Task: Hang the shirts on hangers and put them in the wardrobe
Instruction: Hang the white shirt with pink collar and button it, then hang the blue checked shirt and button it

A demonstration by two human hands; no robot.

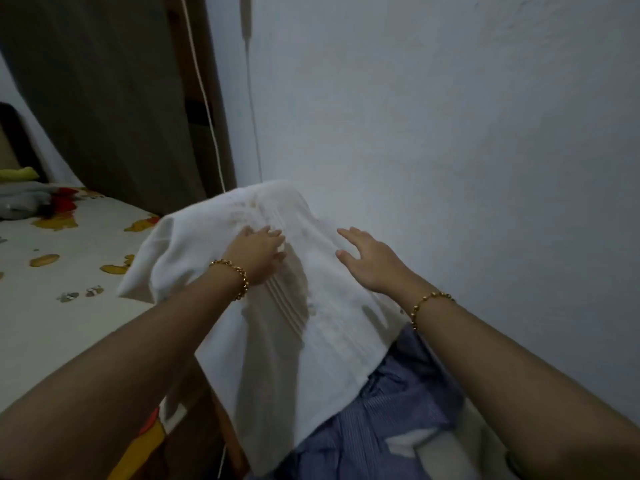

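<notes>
A white shirt (294, 341) with pleated stitching down its front lies spread over a pile of clothes by the wall. My left hand (258, 251) presses on its upper front with the fingers laid fairly flat. My right hand (367, 263) hovers or rests with spread, straight fingers at the shirt's right side; I cannot tell whether it touches. Beneath the white shirt a blue striped shirt (398, 410) sticks out at the lower right. No hanger shows in view.
A bed (69, 265) with a cream patterned sheet lies to the left, with folded clothes (24, 199) at its far end. A brown curtain (104, 98) hangs behind it. A white cord (204, 98) runs down beside the grey wall (450, 133).
</notes>
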